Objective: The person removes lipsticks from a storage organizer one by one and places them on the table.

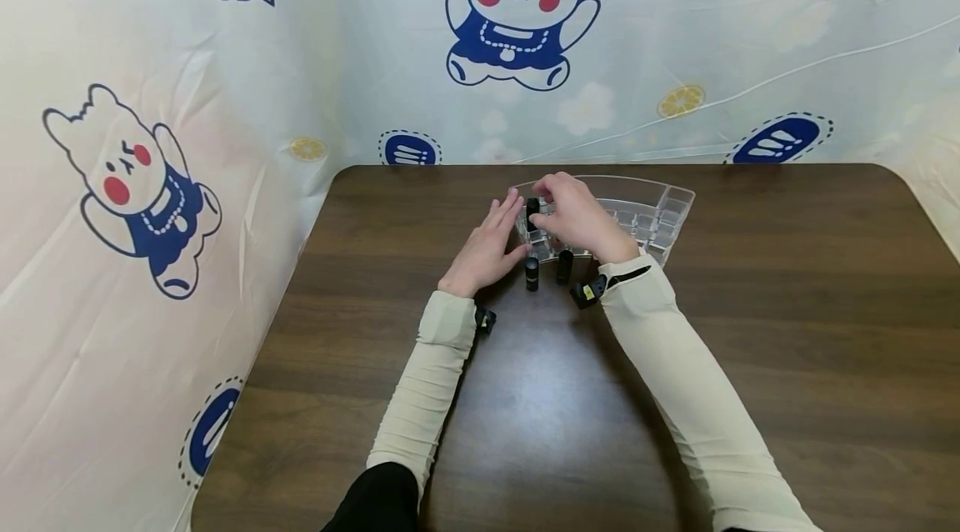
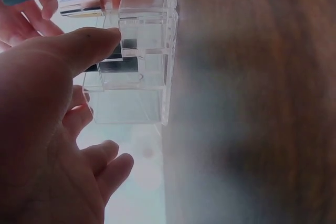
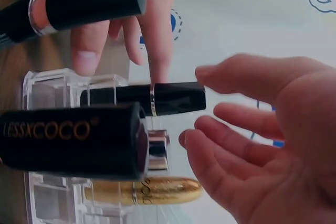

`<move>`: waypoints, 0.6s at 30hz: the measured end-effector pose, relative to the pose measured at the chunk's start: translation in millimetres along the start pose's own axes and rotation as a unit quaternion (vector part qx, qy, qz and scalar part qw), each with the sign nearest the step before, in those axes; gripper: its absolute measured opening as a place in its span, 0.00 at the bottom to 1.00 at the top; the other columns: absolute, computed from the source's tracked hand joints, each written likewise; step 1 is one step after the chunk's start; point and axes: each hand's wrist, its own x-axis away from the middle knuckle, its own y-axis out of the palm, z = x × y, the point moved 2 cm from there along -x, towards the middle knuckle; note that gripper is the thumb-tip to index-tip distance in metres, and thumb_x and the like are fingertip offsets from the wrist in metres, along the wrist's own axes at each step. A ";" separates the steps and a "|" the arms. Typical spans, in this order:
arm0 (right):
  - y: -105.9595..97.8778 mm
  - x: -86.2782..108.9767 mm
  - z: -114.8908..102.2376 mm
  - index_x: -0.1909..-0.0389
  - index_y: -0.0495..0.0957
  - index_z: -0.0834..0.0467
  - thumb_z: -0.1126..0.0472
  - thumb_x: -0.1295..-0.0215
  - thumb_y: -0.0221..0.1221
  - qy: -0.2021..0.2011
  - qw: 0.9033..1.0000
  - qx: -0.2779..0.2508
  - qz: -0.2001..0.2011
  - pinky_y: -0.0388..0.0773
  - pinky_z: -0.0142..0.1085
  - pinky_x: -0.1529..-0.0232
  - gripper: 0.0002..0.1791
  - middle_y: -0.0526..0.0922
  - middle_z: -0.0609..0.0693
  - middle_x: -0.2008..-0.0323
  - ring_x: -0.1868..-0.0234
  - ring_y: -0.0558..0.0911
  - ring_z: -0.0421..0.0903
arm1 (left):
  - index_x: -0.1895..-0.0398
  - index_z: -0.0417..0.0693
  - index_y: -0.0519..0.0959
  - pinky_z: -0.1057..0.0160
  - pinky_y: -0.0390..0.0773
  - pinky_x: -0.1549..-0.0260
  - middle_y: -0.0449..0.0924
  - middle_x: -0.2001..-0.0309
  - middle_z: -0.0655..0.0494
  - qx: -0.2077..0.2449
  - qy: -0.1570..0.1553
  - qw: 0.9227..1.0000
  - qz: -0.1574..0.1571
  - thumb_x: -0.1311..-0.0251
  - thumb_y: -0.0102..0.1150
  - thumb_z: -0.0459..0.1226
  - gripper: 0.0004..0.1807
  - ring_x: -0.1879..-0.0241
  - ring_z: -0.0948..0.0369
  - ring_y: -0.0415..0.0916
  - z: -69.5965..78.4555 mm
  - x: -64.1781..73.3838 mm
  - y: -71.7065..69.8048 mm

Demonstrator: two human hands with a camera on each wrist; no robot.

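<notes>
A clear compartment organizer (image 1: 675, 207) stands near the table's far edge. Inside its left end a black lipstick (image 3: 178, 99) is upright in a slot. My right hand (image 1: 583, 219) is over the organizer, thumb and loosely bent fingers right at that lipstick's top end, with a gap between thumb and fingers in the right wrist view. Along the organizer's left side my left hand (image 1: 483, 255) lies with fingers extended, its thumb at the front wall. Two black lipstick tubes stand on the table in front: one with a pinkish band (image 3: 94, 1) and one with gold lettering (image 3: 73, 139).
A gold lipstick (image 3: 152, 190) stands in another slot, and a silver-banded tube (image 3: 158, 149) is partly hidden behind the lettered one. The brown wooden table (image 1: 787, 332) stretches to both sides. A patterned cloth (image 1: 360, 40) hangs behind it.
</notes>
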 end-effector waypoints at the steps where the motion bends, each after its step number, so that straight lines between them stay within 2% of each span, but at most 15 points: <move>1: 0.4 -0.9 0.1 0.41 0.71 0.66 0.61 0.35 0.60 0.006 1.000 0.000 0.000 0.73 0.49 0.43 0.24 0.73 0.61 0.44 0.44 0.74 0.56 | 0.22 0.57 0.42 0.36 0.59 0.34 0.31 0.21 0.65 0.001 -0.001 1.000 0.000 0.31 0.50 0.50 0.41 0.23 0.48 0.38 0.0 0.1 0.1; 7: 1.7 -5.7 0.1 0.42 0.72 0.66 0.61 0.36 0.60 0.026 1.000 0.004 -0.005 0.74 0.49 0.45 0.23 0.75 0.62 0.47 0.46 0.75 0.57 | 0.22 0.57 0.42 0.36 0.59 0.34 0.30 0.21 0.65 -0.001 0.000 1.000 -0.002 0.31 0.50 0.50 0.42 0.22 0.48 0.37 0.5 0.2 -0.3; 12: 3.9 -10.0 -0.1 0.44 0.73 0.67 0.62 0.36 0.60 0.030 0.999 0.009 -0.010 0.75 0.48 0.48 0.21 0.77 0.62 0.50 0.49 0.77 0.56 | 0.22 0.57 0.41 0.37 0.59 0.34 0.30 0.21 0.65 0.001 -0.003 1.000 -0.005 0.31 0.50 0.51 0.42 0.22 0.50 0.35 1.1 -0.3 -0.5; 18: 5.1 -13.8 -1.9 0.46 0.74 0.66 0.61 0.36 0.60 0.030 0.999 0.021 -0.011 0.75 0.47 0.51 0.20 0.77 0.61 0.53 0.53 0.78 0.55 | 0.22 0.57 0.41 0.37 0.59 0.34 0.31 0.21 0.64 -0.002 -0.002 1.000 -0.005 0.31 0.50 0.50 0.42 0.22 0.49 0.37 0.2 -0.8 -0.2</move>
